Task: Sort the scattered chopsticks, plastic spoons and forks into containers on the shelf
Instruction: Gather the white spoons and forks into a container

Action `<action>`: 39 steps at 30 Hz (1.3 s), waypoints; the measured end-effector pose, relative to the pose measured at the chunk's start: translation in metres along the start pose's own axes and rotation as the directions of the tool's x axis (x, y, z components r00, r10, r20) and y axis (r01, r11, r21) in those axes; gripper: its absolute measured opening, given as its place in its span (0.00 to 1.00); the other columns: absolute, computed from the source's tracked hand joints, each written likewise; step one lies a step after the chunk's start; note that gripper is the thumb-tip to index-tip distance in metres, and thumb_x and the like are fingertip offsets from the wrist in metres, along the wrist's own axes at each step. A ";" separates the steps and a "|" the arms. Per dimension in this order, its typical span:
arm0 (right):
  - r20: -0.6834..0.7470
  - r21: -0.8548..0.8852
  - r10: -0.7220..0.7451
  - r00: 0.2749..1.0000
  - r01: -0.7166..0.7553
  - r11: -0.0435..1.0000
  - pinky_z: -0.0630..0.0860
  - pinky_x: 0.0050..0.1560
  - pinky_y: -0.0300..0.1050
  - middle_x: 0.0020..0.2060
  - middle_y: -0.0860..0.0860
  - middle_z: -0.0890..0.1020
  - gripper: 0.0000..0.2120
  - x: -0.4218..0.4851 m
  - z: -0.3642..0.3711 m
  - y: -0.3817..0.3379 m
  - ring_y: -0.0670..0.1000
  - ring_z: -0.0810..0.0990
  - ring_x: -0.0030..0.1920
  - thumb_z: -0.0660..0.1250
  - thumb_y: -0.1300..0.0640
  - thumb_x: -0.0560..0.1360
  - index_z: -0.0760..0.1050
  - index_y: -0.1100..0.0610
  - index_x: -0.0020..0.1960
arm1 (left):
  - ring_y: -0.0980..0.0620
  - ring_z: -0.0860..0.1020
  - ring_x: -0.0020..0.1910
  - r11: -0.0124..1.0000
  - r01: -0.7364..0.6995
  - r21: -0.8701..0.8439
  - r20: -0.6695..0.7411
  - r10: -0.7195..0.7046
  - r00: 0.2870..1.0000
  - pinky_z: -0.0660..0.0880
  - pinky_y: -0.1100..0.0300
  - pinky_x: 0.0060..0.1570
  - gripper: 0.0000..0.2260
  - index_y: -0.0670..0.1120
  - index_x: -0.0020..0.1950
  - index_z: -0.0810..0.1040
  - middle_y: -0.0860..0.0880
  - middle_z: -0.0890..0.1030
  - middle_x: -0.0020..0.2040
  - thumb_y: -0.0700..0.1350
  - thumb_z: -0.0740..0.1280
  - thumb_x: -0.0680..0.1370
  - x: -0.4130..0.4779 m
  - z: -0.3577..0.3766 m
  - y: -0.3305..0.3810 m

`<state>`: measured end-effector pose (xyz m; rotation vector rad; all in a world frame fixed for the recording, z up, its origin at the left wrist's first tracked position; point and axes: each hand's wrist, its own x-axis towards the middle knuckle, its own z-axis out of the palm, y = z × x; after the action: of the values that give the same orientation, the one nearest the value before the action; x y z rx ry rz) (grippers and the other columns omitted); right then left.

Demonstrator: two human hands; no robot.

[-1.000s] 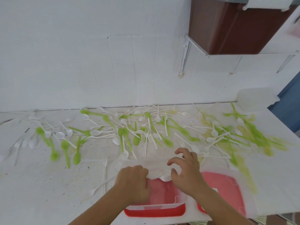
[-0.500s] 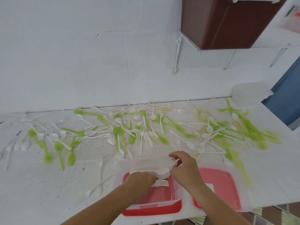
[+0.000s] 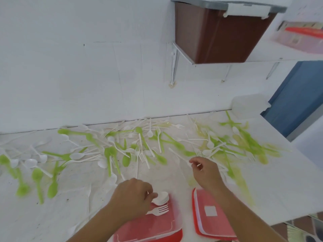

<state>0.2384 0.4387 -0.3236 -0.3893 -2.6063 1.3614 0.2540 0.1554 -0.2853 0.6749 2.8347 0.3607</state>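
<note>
Gathering white cutlery | white spoons [image 3: 161, 198] are gripped in the left hand [image 3: 132, 194] over the near red tub [image 3: 143, 229], fork [image 3: 158, 210] inside | white handle [image 3: 180, 157] is pinched by the right hand [image 3: 204, 172] (spoon or fork unclear) | next: type must be checked before it is dropped in.

No readable text; white label [image 3: 210, 210] on red lid [image 3: 208, 222] seems blank.

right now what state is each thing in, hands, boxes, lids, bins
left hand, grips a stack of white plastic spoons and a white plastic fork
right hand, pinches a thin white plastic handle
clear plastic box with red base, open, no lid
flat red plastic lid, off, lying on the white table
brown plastic bin on the shelf, grey lid on
</note>
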 end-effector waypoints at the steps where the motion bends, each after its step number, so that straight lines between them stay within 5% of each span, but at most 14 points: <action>1: -0.041 -0.033 0.039 0.998 -0.041 0.999 0.73 0.46 0.34 0.46 0.42 0.85 0.15 0.015 -0.012 0.010 0.43 0.81 0.42 0.67 0.66 0.77 0.83 0.46 0.47 | 0.58 0.81 0.42 0.999 0.000 -0.049 -0.034 -0.002 0.999 0.79 0.57 0.47 0.17 0.57 0.51 0.84 0.60 0.84 0.41 0.65 0.61 0.79 0.009 -0.008 0.000; 7: -0.035 -0.449 0.139 0.990 -0.140 0.883 0.75 0.62 0.47 0.62 0.50 0.82 0.21 0.093 -0.065 0.066 0.55 0.79 0.64 0.63 0.65 0.77 0.82 0.51 0.65 | 0.59 0.79 0.46 0.990 0.009 -0.138 -0.033 -0.014 0.999 0.78 0.57 0.53 0.08 0.58 0.55 0.83 0.61 0.83 0.51 0.53 0.65 0.80 0.118 -0.021 0.020; 12: 0.329 -0.781 0.079 0.941 0.224 0.583 0.71 0.66 0.51 0.68 0.45 0.75 0.30 0.145 -0.070 0.099 0.53 0.71 0.70 0.63 0.63 0.74 0.70 0.45 0.74 | 0.55 0.76 0.66 0.998 -0.010 -0.064 0.007 0.011 1.000 0.73 0.57 0.65 0.14 0.59 0.68 0.78 0.59 0.77 0.65 0.52 0.64 0.82 0.209 0.015 0.052; 14: 0.367 -0.782 -0.020 0.930 0.320 0.535 0.71 0.62 0.52 0.61 0.46 0.79 0.27 0.160 -0.071 0.115 0.53 0.75 0.66 0.65 0.61 0.72 0.73 0.46 0.69 | 0.54 0.74 0.69 0.997 0.041 -0.072 0.012 -0.040 0.999 0.72 0.56 0.66 0.16 0.59 0.70 0.76 0.58 0.75 0.68 0.52 0.64 0.82 0.241 0.028 0.059; 18: 0.349 -0.722 -0.172 0.921 0.382 0.577 0.76 0.45 0.49 0.40 0.43 0.81 0.28 0.178 -0.084 0.146 0.50 0.83 0.42 0.76 0.62 0.53 0.80 0.45 0.51 | 0.50 0.73 0.70 0.988 0.115 -0.105 -0.001 -0.116 0.993 0.74 0.54 0.65 0.20 0.56 0.75 0.73 0.55 0.74 0.71 0.51 0.66 0.81 0.294 0.051 0.070; 21: 0.391 -0.608 -0.254 0.884 0.456 0.650 0.78 0.40 0.47 0.36 0.44 0.79 0.17 0.184 -0.100 0.157 0.51 0.82 0.39 0.74 0.65 0.57 0.83 0.48 0.42 | 0.49 0.71 0.69 0.996 0.088 -0.013 -0.006 -0.088 0.996 0.74 0.55 0.65 0.20 0.57 0.75 0.73 0.56 0.74 0.70 0.51 0.65 0.82 0.317 0.067 0.080; 23: 0.381 -0.523 -0.227 0.896 0.412 0.746 0.80 0.37 0.47 0.37 0.45 0.79 0.11 0.185 -0.112 0.165 0.53 0.83 0.40 0.73 0.65 0.64 0.84 0.50 0.41 | 0.50 0.71 0.68 0.997 0.047 0.056 0.006 -0.047 0.999 0.74 0.55 0.63 0.19 0.58 0.72 0.76 0.56 0.75 0.68 0.51 0.66 0.81 0.326 0.078 0.082; 26: 0.373 -0.481 -0.105 0.922 0.289 0.828 0.79 0.47 0.46 0.45 0.45 0.81 0.11 0.180 -0.126 0.167 0.51 0.82 0.49 0.67 0.60 0.74 0.85 0.50 0.50 | 0.49 0.76 0.61 0.997 0.007 0.078 -0.015 -0.005 1.000 0.76 0.54 0.56 0.15 0.57 0.64 0.82 0.56 0.81 0.58 0.48 0.71 0.78 0.332 0.090 0.077; 29: 0.567 -0.566 -0.004 0.823 0.393 0.724 0.77 0.57 0.46 0.56 0.44 0.78 0.20 0.178 -0.134 0.158 0.51 0.76 0.59 0.64 0.60 0.74 0.80 0.47 0.63 | 0.49 0.79 0.48 1.000 -0.005 0.027 -0.081 0.007 0.997 0.76 0.55 0.45 0.09 0.55 0.51 0.85 0.57 0.82 0.45 0.43 0.75 0.73 0.335 0.097 0.069; 32: 0.626 -0.601 0.019 0.779 0.467 0.648 0.75 0.60 0.48 0.60 0.44 0.74 0.25 0.180 -0.133 0.145 0.52 0.70 0.62 0.64 0.56 0.71 0.76 0.45 0.67 | 0.48 0.80 0.48 1.000 0.004 -0.001 -0.061 -0.004 0.998 0.74 0.55 0.47 0.06 0.53 0.49 0.85 0.55 0.82 0.45 0.43 0.72 0.75 0.339 0.092 0.070; 36: 0.571 -0.531 -0.154 0.806 0.506 0.679 0.70 0.54 0.49 0.53 0.43 0.76 0.13 0.174 -0.111 0.137 0.52 0.71 0.59 0.64 0.50 0.73 0.82 0.46 0.55 | 0.50 0.80 0.47 0.998 0.043 -0.055 -0.092 -0.048 0.995 0.74 0.57 0.44 0.07 0.53 0.48 0.85 0.55 0.81 0.46 0.42 0.72 0.75 0.343 0.081 0.071; 39: 0.589 -0.505 -0.148 0.795 0.505 0.700 0.69 0.52 0.48 0.48 0.43 0.78 0.11 0.165 -0.094 0.141 0.51 0.73 0.55 0.63 0.49 0.73 0.83 0.48 0.48 | 0.50 0.79 0.44 0.991 0.072 -0.114 -0.154 -0.089 0.984 0.74 0.56 0.41 0.07 0.53 0.45 0.81 0.56 0.78 0.42 0.41 0.74 0.75 0.339 0.073 0.068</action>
<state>0.1284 0.6400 -0.3811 0.4606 -3.3071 0.4201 0.0040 0.3849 -0.3833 0.5299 2.9546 0.5740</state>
